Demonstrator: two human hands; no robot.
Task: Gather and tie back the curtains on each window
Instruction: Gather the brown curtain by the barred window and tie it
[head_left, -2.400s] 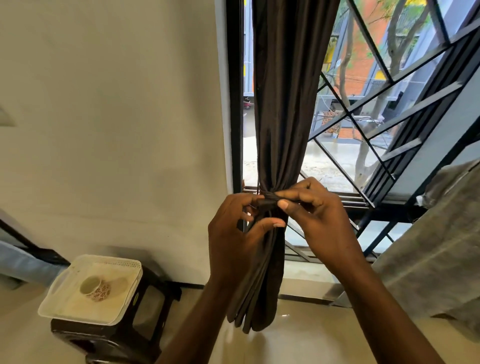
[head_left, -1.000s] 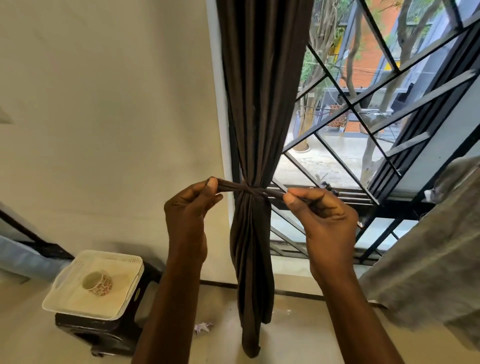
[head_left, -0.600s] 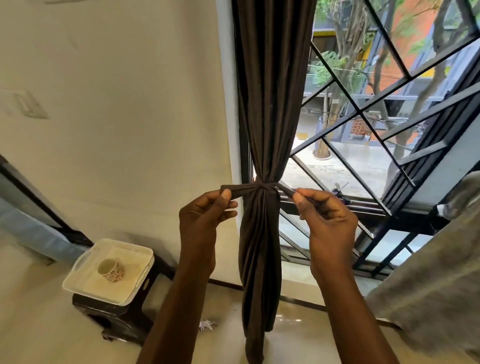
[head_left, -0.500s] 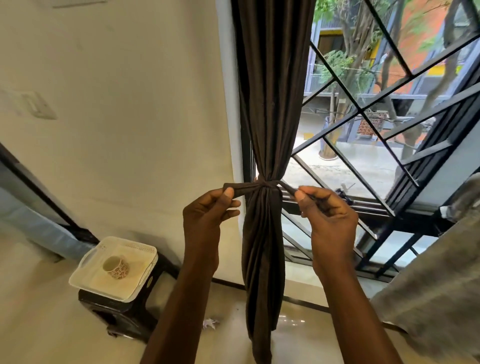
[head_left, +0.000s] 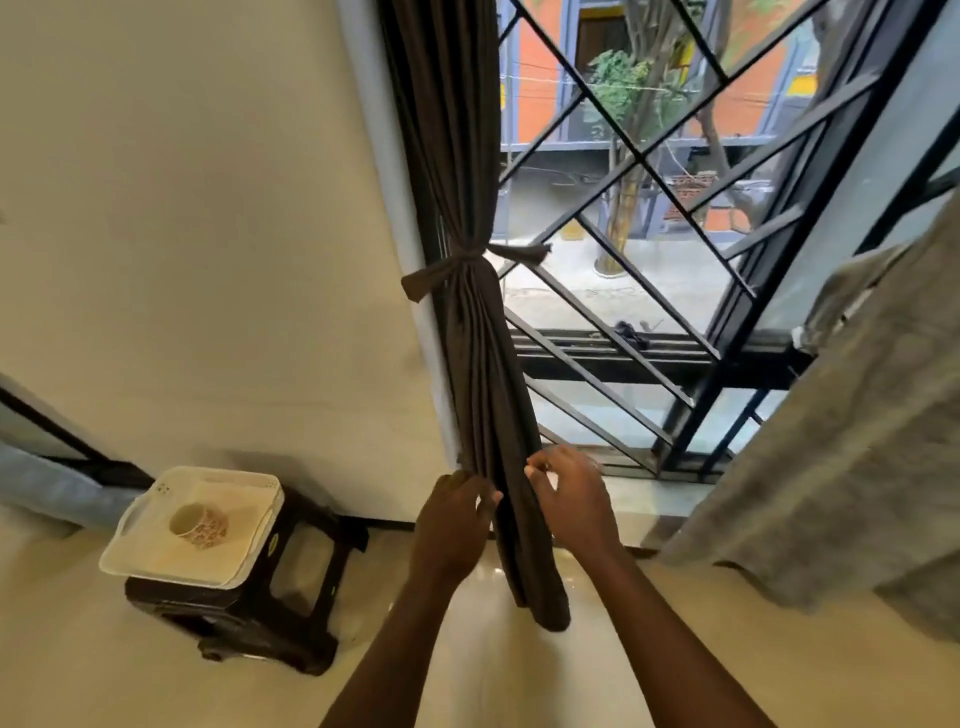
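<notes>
Head view: a dark brown curtain (head_left: 462, 156) hangs at the left edge of the window, gathered into a narrow bundle of folds. A tie-back band (head_left: 470, 260) of the same dark fabric is knotted round it about halfway up. One loose end sticks out to the left over the wall (head_left: 208, 234) and the other sticks out to the right in front of the black diagonal window grille (head_left: 639, 156). Below the knot the bundle slants down to the right, and its hem hangs just above the glossy floor (head_left: 675, 649).

Both hands are low on the curtain, well below the knot, one on each side of the bundle. The left hand (head_left: 452, 519) has its fingers curled against the left edge of the folds, with the thumb pressed to the fabric, pinching it. The right hand (head_left: 571, 499) sits just beside the right edge with its fingers loosely bent. Its fingertips reach the cloth, but whether they grip it cannot be told.

At lower left a dark plastic stool (head_left: 291, 587) stands by the wall and carries a white tray (head_left: 130, 561). A patterned cup (head_left: 200, 525) lies on its side in the tray. A grey cloth (head_left: 831, 441) hangs along the right side of the view.
</notes>
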